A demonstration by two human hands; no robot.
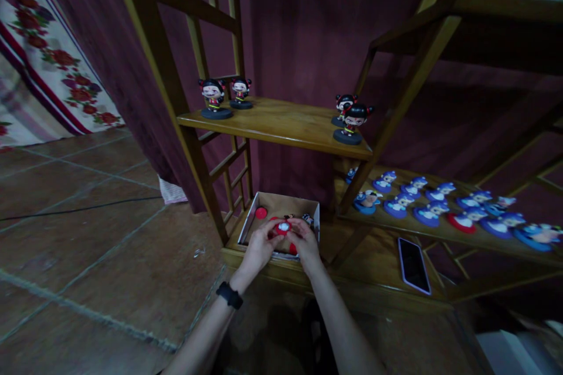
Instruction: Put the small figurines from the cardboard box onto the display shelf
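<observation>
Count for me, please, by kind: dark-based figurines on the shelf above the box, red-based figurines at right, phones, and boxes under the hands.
Dark-based figurines: 4
Red-based figurine at right: 1
Phone: 1
Box under the hands: 1
Total: 7

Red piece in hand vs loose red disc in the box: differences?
The held piece shows a whitish patch; the loose disc looks plain red. The held piece is between the fingers of the left hand and right hand; the loose disc lies untouched in the box. Both show red.
</observation>
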